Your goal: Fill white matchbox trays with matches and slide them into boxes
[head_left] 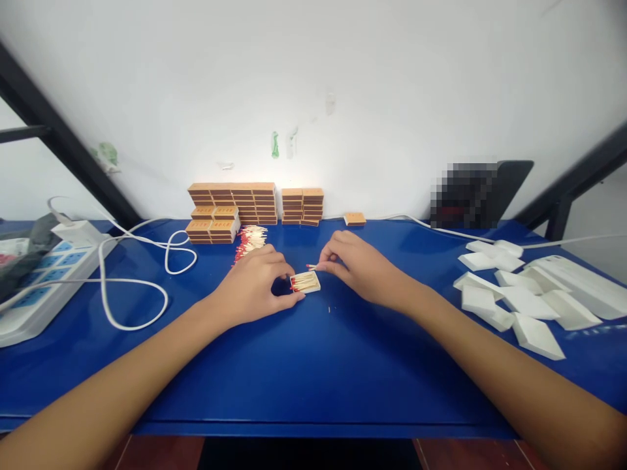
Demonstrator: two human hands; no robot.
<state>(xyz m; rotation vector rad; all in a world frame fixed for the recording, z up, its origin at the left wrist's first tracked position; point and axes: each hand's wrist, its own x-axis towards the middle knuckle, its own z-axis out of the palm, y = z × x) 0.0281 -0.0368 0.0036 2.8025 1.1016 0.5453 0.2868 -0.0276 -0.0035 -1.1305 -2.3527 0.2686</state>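
A small white matchbox tray [317, 288] lies on the blue table with several red-headed matches [305, 281] in it, heads to the left. My left hand [259, 284] grips the tray's left end, the thumb along the near side and the fingers at the far side. Just beyond the tray's right end, my right hand [357, 264] pinches a match [312, 266] whose red head points left. Whether it holds more than one cannot be made out. Behind my left hand is a pile of loose matches [253, 238], partly hidden by it.
Stacked matchboxes [232, 202] and a smaller stack [302, 205] stand against the wall, with a single matchbox [354, 219] farther right. White trays [509, 294] lie scattered at right. A power strip [53, 274] and white cable [110, 313] occupy the left. A dark, partly pixelated object [509, 192] leans behind.
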